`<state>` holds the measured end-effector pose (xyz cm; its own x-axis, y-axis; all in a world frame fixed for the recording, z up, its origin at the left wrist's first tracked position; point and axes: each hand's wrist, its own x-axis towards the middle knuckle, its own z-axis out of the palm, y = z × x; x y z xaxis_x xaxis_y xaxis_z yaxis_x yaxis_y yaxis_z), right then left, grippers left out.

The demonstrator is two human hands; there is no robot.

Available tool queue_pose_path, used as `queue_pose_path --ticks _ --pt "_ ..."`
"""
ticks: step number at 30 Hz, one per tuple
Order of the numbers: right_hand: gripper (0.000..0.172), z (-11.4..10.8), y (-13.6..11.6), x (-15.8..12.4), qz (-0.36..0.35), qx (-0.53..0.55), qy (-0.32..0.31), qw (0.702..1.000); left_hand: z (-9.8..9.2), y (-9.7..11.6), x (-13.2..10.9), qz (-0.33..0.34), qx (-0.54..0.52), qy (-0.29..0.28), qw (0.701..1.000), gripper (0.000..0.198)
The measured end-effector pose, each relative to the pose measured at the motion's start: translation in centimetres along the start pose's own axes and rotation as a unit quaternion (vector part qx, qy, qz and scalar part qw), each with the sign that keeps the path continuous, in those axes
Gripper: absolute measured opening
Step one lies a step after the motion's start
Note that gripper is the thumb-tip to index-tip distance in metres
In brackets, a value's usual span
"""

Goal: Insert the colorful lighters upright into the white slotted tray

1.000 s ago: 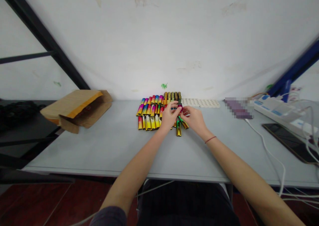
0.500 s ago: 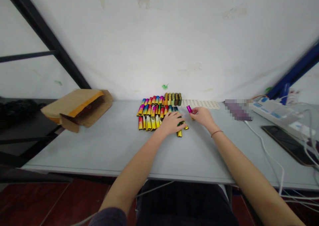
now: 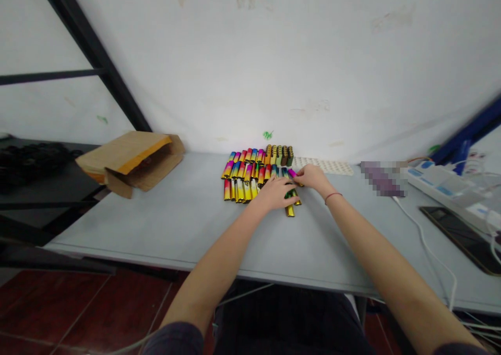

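Note:
Several shiny rainbow-coloured lighters (image 3: 242, 178) lie in rows on the grey table (image 3: 188, 224) near the wall. My left hand (image 3: 277, 193) rests flat on the right end of the rows, fingers stretched out over a few loose lighters. My right hand (image 3: 311, 177) pinches a magenta lighter (image 3: 292, 173) and holds it down against the right edge of the rows, just behind my left hand. A gold lighter (image 3: 290, 210) pokes out in front of my left hand.
An open brown cardboard box (image 3: 131, 161) lies on its side at the left. A white dimpled tray (image 3: 326, 165) sits behind my right hand. To the right are a power strip (image 3: 442, 184), white cables (image 3: 425, 240) and a dark phone (image 3: 462, 231).
My right hand drew the magenta lighter away to the right, then brought it back to the rows. My left hand dropped flat onto the lighters. The camera shifted slightly left.

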<state>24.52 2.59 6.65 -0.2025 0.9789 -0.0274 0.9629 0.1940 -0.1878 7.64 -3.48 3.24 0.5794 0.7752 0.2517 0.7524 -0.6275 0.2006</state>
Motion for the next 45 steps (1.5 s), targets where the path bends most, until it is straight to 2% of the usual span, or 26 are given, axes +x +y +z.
queue_pose_path --ticks 10,17,21,25,28,33,39,45 --pt "0.034 0.5 -0.4 0.5 0.012 0.05 -0.005 0.999 0.1 -0.5 0.1 -0.006 -0.033 0.011 0.999 0.035" --pt "0.036 0.8 -0.2 -0.1 -0.022 0.085 0.0 0.996 0.0 -1.1 0.2 -0.003 -0.044 0.013 0.999 0.031" --pt "0.031 1.4 1.4 -1.2 -0.032 0.099 0.054 0.993 0.1 -1.3 0.5 0.021 -0.059 0.052 0.997 0.025" --pt "0.03 3.4 4.7 -3.6 -0.045 0.056 0.1 0.992 0.0 -1.0 -0.3 0.072 -0.042 0.079 0.993 0.023" --pt "0.032 5.2 6.9 -5.3 -0.067 0.03 0.165 0.984 -0.2 -0.7 -2.5 0.117 -0.016 0.067 0.991 0.025" --pt "0.034 6.2 7.6 -5.8 -0.045 0.034 0.147 0.987 -0.1 -0.4 -5.6 0.144 -0.009 0.029 0.989 0.037" --pt "0.04 5.5 8.0 -5.8 -0.083 0.041 0.118 0.989 -0.1 0.3 -5.0 0.148 0.015 -0.003 0.989 0.039" --pt "0.04 5.7 8.7 -5.7 -0.096 0.045 0.118 0.987 -0.6 0.5 -5.2 0.138 -0.016 -0.016 0.99 0.034"
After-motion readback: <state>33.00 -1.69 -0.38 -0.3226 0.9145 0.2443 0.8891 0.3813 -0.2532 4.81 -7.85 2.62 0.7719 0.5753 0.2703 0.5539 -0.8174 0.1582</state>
